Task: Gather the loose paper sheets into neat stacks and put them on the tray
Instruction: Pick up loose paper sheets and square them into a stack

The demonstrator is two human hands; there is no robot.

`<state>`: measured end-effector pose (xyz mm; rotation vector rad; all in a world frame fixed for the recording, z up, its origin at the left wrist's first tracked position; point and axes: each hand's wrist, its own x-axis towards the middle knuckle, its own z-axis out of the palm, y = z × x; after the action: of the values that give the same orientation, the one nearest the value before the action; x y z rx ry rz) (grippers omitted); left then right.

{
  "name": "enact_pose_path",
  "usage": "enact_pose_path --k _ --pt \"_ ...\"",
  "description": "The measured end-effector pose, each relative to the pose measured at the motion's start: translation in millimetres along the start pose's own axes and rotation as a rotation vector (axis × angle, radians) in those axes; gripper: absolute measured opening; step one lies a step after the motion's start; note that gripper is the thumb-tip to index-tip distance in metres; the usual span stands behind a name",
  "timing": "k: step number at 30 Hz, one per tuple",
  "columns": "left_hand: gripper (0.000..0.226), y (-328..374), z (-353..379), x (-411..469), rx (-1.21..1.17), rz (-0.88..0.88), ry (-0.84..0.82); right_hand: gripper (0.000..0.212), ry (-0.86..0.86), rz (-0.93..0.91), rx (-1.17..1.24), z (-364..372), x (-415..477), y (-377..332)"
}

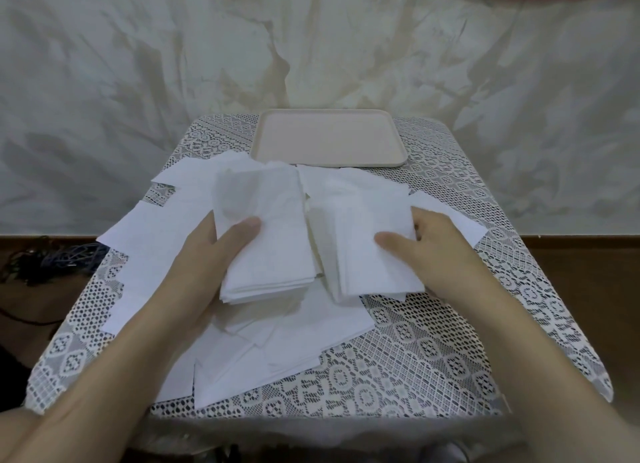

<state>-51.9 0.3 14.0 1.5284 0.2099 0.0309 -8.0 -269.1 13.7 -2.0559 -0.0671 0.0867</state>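
Two bundles of white paper sheets are held above the table's middle. My left hand [211, 251] grips the left bundle [266, 234], thumb on top and fingers hidden beneath. My right hand [429, 251] grips the right bundle [356, 227] the same way. The two bundles touch along their inner edges. More loose sheets [277, 345] lie scattered on the tablecloth below and to the left [145, 241]. The beige tray [398, 151] sits at the far edge of the table with nothing on it.
A white lace cloth [450, 341] covers the small table. A wall stands close behind the tray. Dark cables [45, 262] lie on the floor to the left. The right half of the cloth is bare.
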Motion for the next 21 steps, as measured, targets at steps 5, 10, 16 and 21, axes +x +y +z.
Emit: enact_pose_path --k 5,10,16,21 --pt "0.032 -1 5 0 0.007 0.026 -0.014 0.008 0.054 0.046 0.016 -1 2 4" --pt "0.032 -3 4 1 0.012 0.035 -0.015 0.012 0.144 0.041 0.272 -5 0 -4" --pt "0.048 -6 8 1 0.041 0.079 -0.005 0.01 0.026 0.017 0.628 -2 -11 -29" --pt "0.053 -9 13 0 0.048 0.118 -0.015 0.008 -0.007 -0.08 0.33 27 -24 -34"
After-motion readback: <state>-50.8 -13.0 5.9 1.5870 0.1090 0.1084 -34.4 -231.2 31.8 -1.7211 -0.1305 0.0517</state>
